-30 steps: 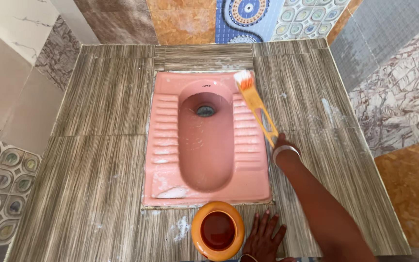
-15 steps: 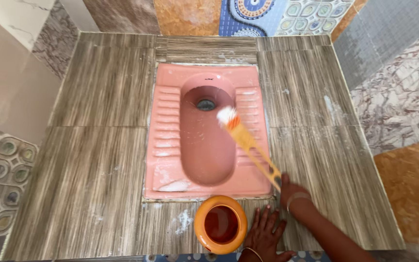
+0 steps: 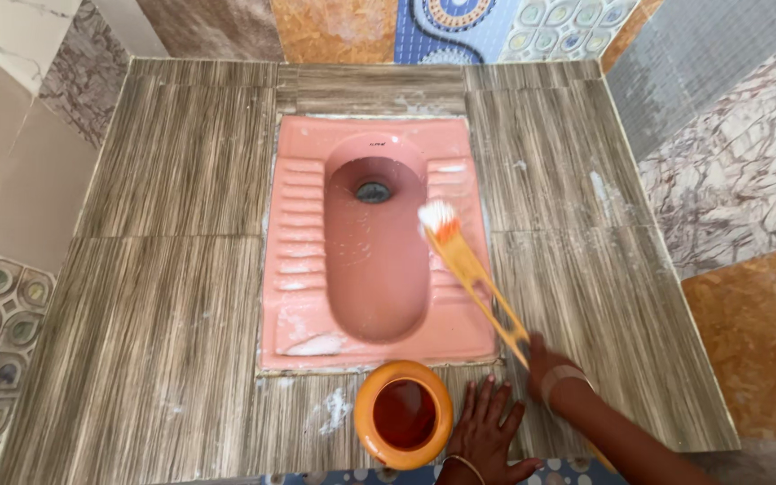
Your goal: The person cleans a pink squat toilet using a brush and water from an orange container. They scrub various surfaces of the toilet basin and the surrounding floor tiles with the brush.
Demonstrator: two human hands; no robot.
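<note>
Your right hand [image 3: 545, 357] grips the long orange plastic brush [image 3: 471, 268], white bristles on the pink ceramic squat pan's [image 3: 298, 269] right footrest. Your left hand [image 3: 487, 431] lies flat on the grey streaked tile floor [image 3: 154, 296], beside the round orange mug [image 3: 403, 414].

Raised platform [image 3: 163, 269] was tiled in streaky grey-brown wood-look tiles, with white smears in spots. Back wall [image 3: 334, 27] carried mixed tiles: brown marble, orange, blue with circle patterns; right wall [image 3: 729, 162] had grey mosaic, white-veined marble and orange stone panels. Left side [image 3: 2, 135] showed pale marble tiles and patterned squares, in even daylight.
</note>
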